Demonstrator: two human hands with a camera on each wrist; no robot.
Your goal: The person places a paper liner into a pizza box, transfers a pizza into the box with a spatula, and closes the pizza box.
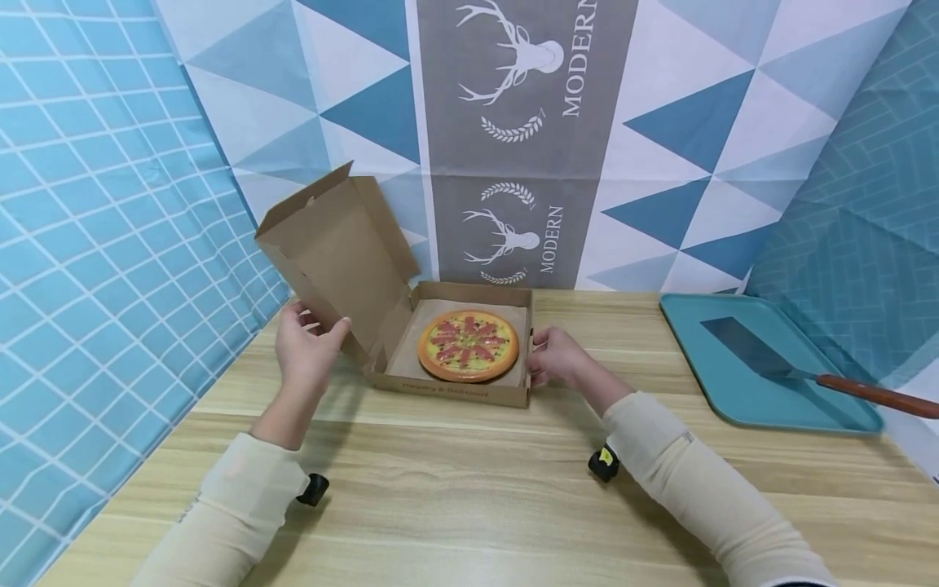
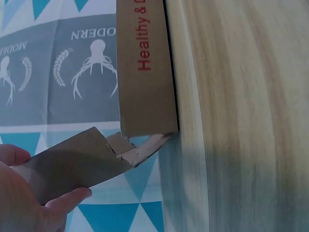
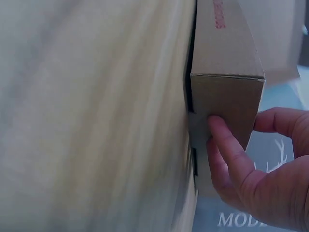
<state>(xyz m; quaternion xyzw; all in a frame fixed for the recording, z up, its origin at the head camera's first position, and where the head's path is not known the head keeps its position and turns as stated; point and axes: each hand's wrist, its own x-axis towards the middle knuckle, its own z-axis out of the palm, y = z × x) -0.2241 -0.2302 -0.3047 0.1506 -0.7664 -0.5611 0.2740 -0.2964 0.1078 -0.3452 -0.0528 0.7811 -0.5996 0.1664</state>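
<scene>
A cardboard pizza box [image 1: 447,393] lies on the table with its lid [image 1: 352,253] swung up and leaning left. Inside, on a sheet of paper, sits a round pizza [image 1: 468,346] with red strips on yellow. My left hand [image 1: 304,346] pinches the lid's near side flap [image 2: 72,166] between thumb and fingers. At the box's right wall [image 3: 227,104], my right hand [image 1: 559,359] has its fingers against the outer face and its thumb at the top rim, gripping the wall.
On the right stands a teal tray [image 1: 741,399]. Across it lies a metal spatula [image 1: 748,346] with a wooden handle reaching past the tray's edge. A patterned cloth [image 1: 513,163] hangs behind the table, and a blue checked one [image 1: 110,244] at the left.
</scene>
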